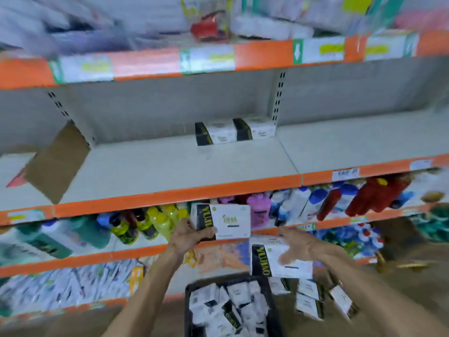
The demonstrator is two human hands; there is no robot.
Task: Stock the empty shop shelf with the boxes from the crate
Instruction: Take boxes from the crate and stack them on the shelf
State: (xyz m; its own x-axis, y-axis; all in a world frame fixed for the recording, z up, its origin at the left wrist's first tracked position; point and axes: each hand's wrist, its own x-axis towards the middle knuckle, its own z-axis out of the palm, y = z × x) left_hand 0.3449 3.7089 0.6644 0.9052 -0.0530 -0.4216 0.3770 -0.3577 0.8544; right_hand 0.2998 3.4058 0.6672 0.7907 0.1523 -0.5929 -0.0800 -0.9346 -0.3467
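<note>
My left hand (pixel 188 235) grips a white box with a black side panel (pixel 226 221), raised just below the orange front lip of the grey shelf (pixel 170 166). My right hand (pixel 297 246) lies over a second box of the same kind (pixel 274 266), held lower and to the right. Two such boxes (pixel 234 131) stand side by side at the back of the shelf near its middle. A black crate (pixel 187 310) at the bottom holds several more boxes, and a few lie loose on the floor (pixel 313 300) to its right.
A brown cardboard flap (pixel 56 161) leans on the left part of the shelf. The shelf below is packed with coloured bottles (pixel 158 220). The shelf above carries packaged goods behind an orange strip with price labels (pixel 209 59). The view is motion-blurred.
</note>
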